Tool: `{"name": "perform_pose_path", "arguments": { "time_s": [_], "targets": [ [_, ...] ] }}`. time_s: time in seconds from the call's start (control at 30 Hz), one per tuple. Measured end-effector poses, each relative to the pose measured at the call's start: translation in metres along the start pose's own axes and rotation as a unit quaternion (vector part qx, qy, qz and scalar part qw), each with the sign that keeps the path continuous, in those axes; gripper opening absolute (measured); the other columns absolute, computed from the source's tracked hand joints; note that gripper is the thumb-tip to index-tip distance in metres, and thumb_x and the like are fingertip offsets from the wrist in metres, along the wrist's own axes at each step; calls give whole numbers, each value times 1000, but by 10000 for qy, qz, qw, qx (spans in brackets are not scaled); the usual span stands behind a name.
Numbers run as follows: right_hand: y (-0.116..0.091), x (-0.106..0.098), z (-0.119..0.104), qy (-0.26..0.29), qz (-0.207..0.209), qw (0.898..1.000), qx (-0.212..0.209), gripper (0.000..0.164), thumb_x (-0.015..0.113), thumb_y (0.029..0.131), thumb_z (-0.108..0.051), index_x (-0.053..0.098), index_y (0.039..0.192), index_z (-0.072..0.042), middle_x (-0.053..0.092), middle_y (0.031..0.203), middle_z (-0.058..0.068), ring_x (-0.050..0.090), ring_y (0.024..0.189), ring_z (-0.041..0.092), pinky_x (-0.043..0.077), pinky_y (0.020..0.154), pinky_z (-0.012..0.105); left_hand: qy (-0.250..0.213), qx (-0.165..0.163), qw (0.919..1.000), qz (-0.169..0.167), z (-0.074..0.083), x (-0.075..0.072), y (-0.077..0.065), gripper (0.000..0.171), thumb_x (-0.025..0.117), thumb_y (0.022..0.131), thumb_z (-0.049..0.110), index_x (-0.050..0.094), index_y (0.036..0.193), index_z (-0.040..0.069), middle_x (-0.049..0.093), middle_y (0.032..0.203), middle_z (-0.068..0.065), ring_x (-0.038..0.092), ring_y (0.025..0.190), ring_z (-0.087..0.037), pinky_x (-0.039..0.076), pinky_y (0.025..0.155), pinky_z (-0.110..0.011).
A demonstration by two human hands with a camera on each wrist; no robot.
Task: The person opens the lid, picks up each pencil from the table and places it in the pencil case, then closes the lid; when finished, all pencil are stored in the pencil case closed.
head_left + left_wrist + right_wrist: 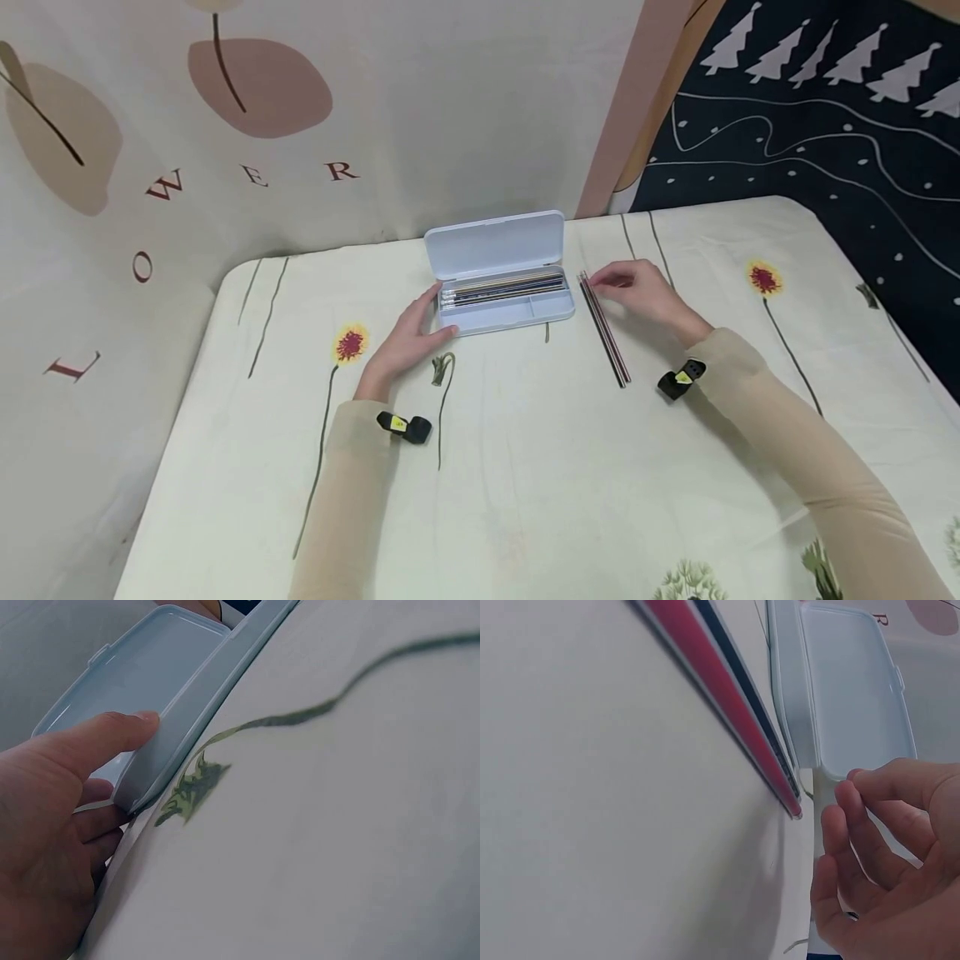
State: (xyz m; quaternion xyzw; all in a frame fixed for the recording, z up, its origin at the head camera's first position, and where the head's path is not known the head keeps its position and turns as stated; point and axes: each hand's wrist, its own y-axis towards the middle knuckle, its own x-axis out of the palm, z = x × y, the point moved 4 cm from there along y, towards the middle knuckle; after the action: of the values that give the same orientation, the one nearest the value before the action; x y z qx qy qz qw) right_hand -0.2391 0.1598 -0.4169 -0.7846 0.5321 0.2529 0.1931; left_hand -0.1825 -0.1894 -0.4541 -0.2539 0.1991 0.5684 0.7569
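A pale blue pencil case (495, 312) lies with its lid (498, 242) raised, several pencils (502, 289) in its long compartment. My left hand (408, 337) grips the case's left end; in the left wrist view the thumb (127, 731) lies along the front wall while the other fingers curl by the end. To the right of the case, a dark pencil (602, 333) and a red one (611, 337) lie side by side on the cloth. My right hand (637, 292) is beside their far ends, fingers loosely bent and holding nothing; the right wrist view shows the fingertips (847, 787) apart from the pencils.
A white cloth with printed flowers (350, 343) covers the table (525, 467). Behind stands a pale printed curtain (465, 108), and a dark cloth with white trees (795, 150) hangs at the right. Each wrist carries a small black camera (405, 427).
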Motion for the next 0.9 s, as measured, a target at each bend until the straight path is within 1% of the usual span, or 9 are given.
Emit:
{"name": "perform_pose_path", "arguments": {
  "time_s": [0.23, 0.43, 0.57, 0.67, 0.8, 0.9],
  "targets": [
    [-5, -1, 8, -74, -78, 9999, 96, 19, 62, 92, -5, 69, 108, 4, 68, 103, 19, 60, 92, 27, 46, 79, 31, -3, 17, 10000, -1, 1, -1, -1, 81, 65, 92, 31, 17, 156, 15, 18, 159, -12, 12, 145, -30, 13, 116, -48],
    [-10, 1, 14, -43, -209, 9993, 302, 22, 62, 93, -7, 68, 111, 5, 66, 105, 19, 59, 97, 29, 46, 84, 35, -44, 26, 10000, -13, 1, 0, -1, 81, 64, 92, 30, 17, 156, 14, 18, 158, -13, 12, 145, -31, 12, 116, -48],
    [-12, 3, 18, -20, -241, 9987, 457, 23, 61, 93, -6, 67, 112, 5, 65, 107, 20, 57, 98, 30, 45, 84, 37, -63, 34, 10000, -9, 1, -1, -1, 81, 65, 92, 30, 17, 156, 13, 19, 158, -14, 12, 145, -31, 12, 116, -48],
    [-15, 4, 18, -13, -239, 9984, 520, 24, 61, 92, -5, 67, 113, 5, 65, 107, 20, 57, 98, 29, 45, 83, 35, -61, 36, 10000, -8, 1, 0, -1, 81, 65, 92, 30, 17, 156, 13, 19, 158, -14, 12, 145, -31, 12, 116, -48],
    [-17, 6, 19, 18, -207, 9987, 467, 23, 62, 92, -5, 66, 112, 6, 66, 105, 21, 58, 96, 28, 46, 82, 30, -43, -2, 10000, -15, 1, 0, -1, 81, 64, 92, 30, 17, 156, 14, 18, 158, -13, 12, 145, -30, 12, 116, -48],
    [-18, 7, 20, 40, -210, 9987, 461, 24, 62, 92, -5, 66, 112, 7, 66, 104, 21, 58, 96, 28, 45, 82, 30, -14, -44, 10000, -20, 2, 0, -1, 81, 64, 92, 31, 17, 156, 15, 18, 159, -12, 11, 145, -30, 12, 116, -48]
  ]
}}
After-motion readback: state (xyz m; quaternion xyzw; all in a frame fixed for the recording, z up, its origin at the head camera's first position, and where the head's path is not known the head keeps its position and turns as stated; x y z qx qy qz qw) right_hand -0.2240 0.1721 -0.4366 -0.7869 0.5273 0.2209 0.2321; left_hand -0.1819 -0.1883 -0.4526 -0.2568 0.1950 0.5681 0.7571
